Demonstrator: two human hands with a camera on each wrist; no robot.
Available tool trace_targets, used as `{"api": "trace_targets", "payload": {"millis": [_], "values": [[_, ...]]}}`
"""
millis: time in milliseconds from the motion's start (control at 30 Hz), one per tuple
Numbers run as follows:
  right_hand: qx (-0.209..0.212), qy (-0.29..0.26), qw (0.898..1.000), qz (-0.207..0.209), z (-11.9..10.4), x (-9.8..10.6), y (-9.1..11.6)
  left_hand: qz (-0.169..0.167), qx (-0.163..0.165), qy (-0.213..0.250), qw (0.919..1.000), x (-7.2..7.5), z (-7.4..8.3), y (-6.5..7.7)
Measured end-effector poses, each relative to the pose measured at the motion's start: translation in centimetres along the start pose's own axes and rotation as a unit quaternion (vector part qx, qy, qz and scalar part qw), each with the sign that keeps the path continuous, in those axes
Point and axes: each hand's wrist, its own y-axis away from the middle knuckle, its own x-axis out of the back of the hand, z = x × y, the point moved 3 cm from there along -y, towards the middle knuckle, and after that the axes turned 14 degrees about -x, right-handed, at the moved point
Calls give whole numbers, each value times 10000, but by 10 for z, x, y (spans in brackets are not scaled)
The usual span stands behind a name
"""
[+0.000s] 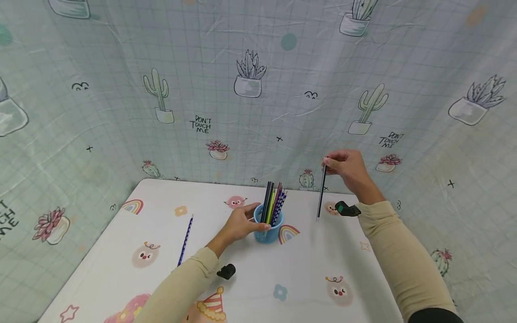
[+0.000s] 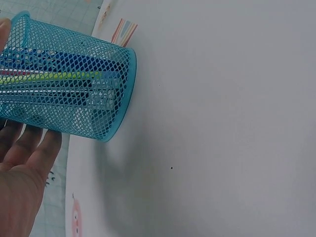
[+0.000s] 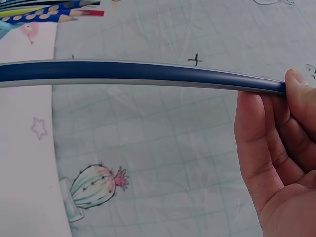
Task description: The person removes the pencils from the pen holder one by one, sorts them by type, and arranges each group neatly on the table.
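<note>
A blue mesh pencil cup [image 1: 266,237] stands upright on the table, holding several pencils [image 1: 273,204]: dark, yellow-green, and blue with white dots. My left hand [image 1: 238,223] grips it from the left, thumb in front and fingers behind; the mesh wall [image 2: 74,116] shows close in the left wrist view. To the right, my right hand [image 1: 348,167] pinches a dark, striped pencil [image 1: 321,197] by its top end. That pencil hangs nearly upright, its lower end over the table. In the right wrist view its shaft [image 3: 123,71] runs from my thumb and fingertips.
A blue dotted pencil [image 1: 186,240] lies on the white patterned table [image 1: 250,287], beside my left forearm. A cactus-print cloth [image 1: 177,148] rises behind the table and along its sides. Small black devices [image 1: 226,271] sit at my wrists.
</note>
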Motion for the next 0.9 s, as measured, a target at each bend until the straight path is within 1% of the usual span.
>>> {"api": "trace_targets", "payload": {"millis": [100, 233, 467, 700, 900], "values": [[-146, -26, 9999, -24, 9, 1, 1, -3, -10, -17, 10000, 0, 0, 0], [-337, 82, 9994, 12, 22, 2, 1, -24, -47, 4, 10000, 0, -1, 0], [-609, 131, 9981, -27, 44, 2, 1, -1, -27, 42, 10000, 0, -1, 1], [-819, 3, 9966, -41, 59, 3, 1, -11, -29, 7, 10000, 1, 0, 0], [-1052, 79, 9944, -58, 72, 3, 1, -38, -73, -7, 10000, 2, -1, -1]]}}
